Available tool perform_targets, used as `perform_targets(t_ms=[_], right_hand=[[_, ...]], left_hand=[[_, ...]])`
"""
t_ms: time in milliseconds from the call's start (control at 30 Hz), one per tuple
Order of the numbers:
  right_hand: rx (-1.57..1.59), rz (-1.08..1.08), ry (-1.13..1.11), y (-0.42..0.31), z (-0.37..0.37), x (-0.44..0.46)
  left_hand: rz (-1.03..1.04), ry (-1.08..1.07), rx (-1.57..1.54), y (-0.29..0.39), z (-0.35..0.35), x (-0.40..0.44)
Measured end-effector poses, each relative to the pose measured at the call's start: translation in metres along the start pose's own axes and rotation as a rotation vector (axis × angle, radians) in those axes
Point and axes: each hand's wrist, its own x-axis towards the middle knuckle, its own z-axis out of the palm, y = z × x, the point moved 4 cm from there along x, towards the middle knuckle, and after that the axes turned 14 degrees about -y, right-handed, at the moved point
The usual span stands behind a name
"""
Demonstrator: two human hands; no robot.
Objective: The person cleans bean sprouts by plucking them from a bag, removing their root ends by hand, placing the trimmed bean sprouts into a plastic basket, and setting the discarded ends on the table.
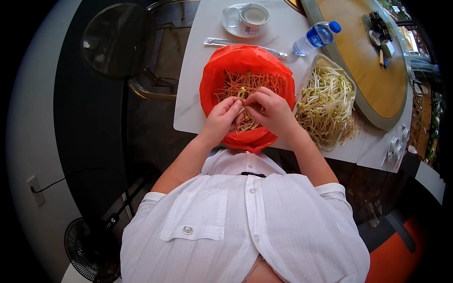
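Observation:
Over the open red plastic bag (217, 61), both hands meet fingertip to fingertip. My left hand (224, 115) is closed in a pinch on a bean sprout (242, 91), whose yellowish head sticks up above the fingers. Right beside it, my right hand (269, 107) has thumb and forefinger pinched at the same sprout; the exact point of contact is hidden. Many thin sprouts (236, 81), tinted reddish by the bag, lie inside it below the hands. To the right, a rectangular tray (352, 82) is heaped with pale bean sprouts (326, 101).
A white cup (255, 15) on a saucer, wrapped chopsticks (224, 43) and a water bottle (314, 38) stand behind the bag on the white table (188, 106). A wooden turntable (373, 70) rises at right. A chair (118, 40) and black fan (89, 250) are at left.

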Motion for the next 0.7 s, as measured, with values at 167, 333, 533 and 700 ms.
perform_targets(t_ms=[167, 333, 533, 700], right_hand=[[-0.372, -0.156, 0.061, -0.013, 0.005, -0.005], [-0.497, -0.126, 0.075, -0.005, 0.011, -0.008], [0.816, 0.286, 0.100, 0.027, 0.009, -0.010], [0.546, 0.221, 0.106, 0.030, 0.018, -0.011]], left_hand=[[-0.042, 0.008, -0.014, -0.001, -0.005, 0.000], [-0.087, -0.002, -0.002, -0.003, 0.002, 0.002], [-0.008, -0.007, 0.167, -0.001, 0.004, 0.002], [0.115, 0.012, 0.566, -0.003, 0.005, 0.006]])
